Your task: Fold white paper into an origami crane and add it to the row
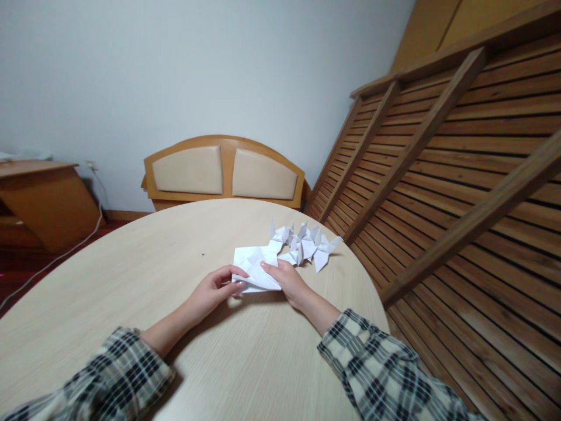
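A partly folded sheet of white paper [254, 266] lies on the round light-wood table [131, 292]. My left hand [214, 289] pinches its near left edge with thumb and fingers closed on the paper. My right hand [287, 280] holds the near right part, fingertips pressing on top of a fold. Just beyond my right hand sit several finished white folded paper figures [307, 244] in a small cluster. Both sleeves are plaid.
A wooden headboard with two beige padded panels [223, 169] leans against the wall behind the table. A slatted wooden frame [460, 193] rises at the right, close to the table's edge. A low wooden cabinet [39, 199] and a cable are at the left.
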Demonstrator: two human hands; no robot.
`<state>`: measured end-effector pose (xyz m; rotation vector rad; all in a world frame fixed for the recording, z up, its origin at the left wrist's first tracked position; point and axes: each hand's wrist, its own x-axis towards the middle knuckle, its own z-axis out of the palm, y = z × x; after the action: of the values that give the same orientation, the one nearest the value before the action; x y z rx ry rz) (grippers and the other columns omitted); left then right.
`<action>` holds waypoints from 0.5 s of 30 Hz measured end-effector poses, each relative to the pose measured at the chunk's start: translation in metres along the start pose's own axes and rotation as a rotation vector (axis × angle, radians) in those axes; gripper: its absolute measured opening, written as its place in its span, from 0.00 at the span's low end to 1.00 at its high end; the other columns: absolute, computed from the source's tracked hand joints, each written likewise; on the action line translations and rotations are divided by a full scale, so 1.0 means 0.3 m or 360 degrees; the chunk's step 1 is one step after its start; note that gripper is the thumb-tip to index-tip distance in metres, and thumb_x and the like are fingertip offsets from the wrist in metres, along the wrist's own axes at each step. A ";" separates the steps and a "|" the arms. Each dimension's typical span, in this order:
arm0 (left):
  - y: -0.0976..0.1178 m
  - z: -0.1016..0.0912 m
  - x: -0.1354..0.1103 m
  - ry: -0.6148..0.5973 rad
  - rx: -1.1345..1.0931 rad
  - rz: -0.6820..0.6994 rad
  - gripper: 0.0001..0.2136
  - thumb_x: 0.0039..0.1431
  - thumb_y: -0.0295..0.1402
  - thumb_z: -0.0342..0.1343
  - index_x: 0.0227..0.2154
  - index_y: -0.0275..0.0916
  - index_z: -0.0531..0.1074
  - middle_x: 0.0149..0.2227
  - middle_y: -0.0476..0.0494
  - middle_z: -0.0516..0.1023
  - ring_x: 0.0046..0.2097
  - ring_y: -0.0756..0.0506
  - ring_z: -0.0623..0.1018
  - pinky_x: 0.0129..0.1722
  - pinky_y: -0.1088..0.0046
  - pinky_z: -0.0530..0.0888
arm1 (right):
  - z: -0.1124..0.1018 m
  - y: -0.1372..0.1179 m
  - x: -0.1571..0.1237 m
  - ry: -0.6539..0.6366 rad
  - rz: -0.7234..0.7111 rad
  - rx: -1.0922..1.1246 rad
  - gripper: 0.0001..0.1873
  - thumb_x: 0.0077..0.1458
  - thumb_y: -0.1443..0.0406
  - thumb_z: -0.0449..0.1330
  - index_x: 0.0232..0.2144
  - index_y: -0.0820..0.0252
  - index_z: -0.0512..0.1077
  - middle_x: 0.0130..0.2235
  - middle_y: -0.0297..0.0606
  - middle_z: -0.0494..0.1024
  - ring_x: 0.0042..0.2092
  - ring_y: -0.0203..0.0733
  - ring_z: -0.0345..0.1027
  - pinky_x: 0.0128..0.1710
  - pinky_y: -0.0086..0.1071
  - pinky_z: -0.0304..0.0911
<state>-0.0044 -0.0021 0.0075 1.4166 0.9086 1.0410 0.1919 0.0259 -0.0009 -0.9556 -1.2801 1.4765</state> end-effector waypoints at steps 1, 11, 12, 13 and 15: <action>0.001 0.000 0.001 0.0010 0.0054 0.0015 0.11 0.48 0.38 0.63 0.34 0.38 0.76 0.31 0.46 0.76 0.32 0.47 0.73 0.33 0.71 0.71 | 0.000 -0.002 -0.001 -0.0010 -0.0004 -0.0010 0.20 0.47 0.55 0.65 0.38 0.63 0.76 0.38 0.42 0.81 0.41 0.46 0.74 0.46 0.40 0.66; -0.015 -0.005 0.012 0.0164 0.0196 0.0014 0.14 0.48 0.44 0.62 0.24 0.37 0.73 0.23 0.50 0.71 0.26 0.49 0.68 0.25 0.75 0.62 | 0.007 -0.006 -0.018 -0.0229 -0.0196 -0.0433 0.19 0.50 0.56 0.63 0.39 0.64 0.77 0.39 0.42 0.81 0.38 0.43 0.73 0.40 0.36 0.67; -0.017 -0.005 0.012 0.0169 0.0185 -0.0003 0.14 0.48 0.44 0.62 0.24 0.37 0.73 0.23 0.50 0.71 0.26 0.49 0.68 0.25 0.75 0.62 | 0.008 -0.005 -0.020 -0.0248 -0.0210 -0.0448 0.19 0.50 0.56 0.63 0.40 0.64 0.76 0.40 0.42 0.81 0.39 0.44 0.73 0.41 0.37 0.67; -0.019 -0.004 0.012 0.0173 0.0177 -0.0011 0.14 0.48 0.44 0.62 0.24 0.37 0.72 0.23 0.50 0.71 0.26 0.49 0.68 0.25 0.76 0.62 | 0.008 -0.004 -0.022 -0.0267 -0.0220 -0.0456 0.19 0.50 0.57 0.64 0.41 0.64 0.76 0.41 0.42 0.80 0.40 0.44 0.73 0.42 0.37 0.67; -0.021 -0.001 0.012 0.0174 0.0177 -0.0004 0.14 0.48 0.44 0.62 0.25 0.36 0.72 0.23 0.49 0.72 0.26 0.49 0.68 0.26 0.76 0.62 | 0.008 -0.004 -0.024 -0.0304 -0.0236 -0.0453 0.19 0.49 0.59 0.64 0.43 0.62 0.76 0.43 0.42 0.80 0.43 0.45 0.73 0.45 0.39 0.67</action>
<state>-0.0034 0.0021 0.0018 1.4609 1.0615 1.0884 0.1917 0.0184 0.0005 -0.8935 -1.6974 1.3170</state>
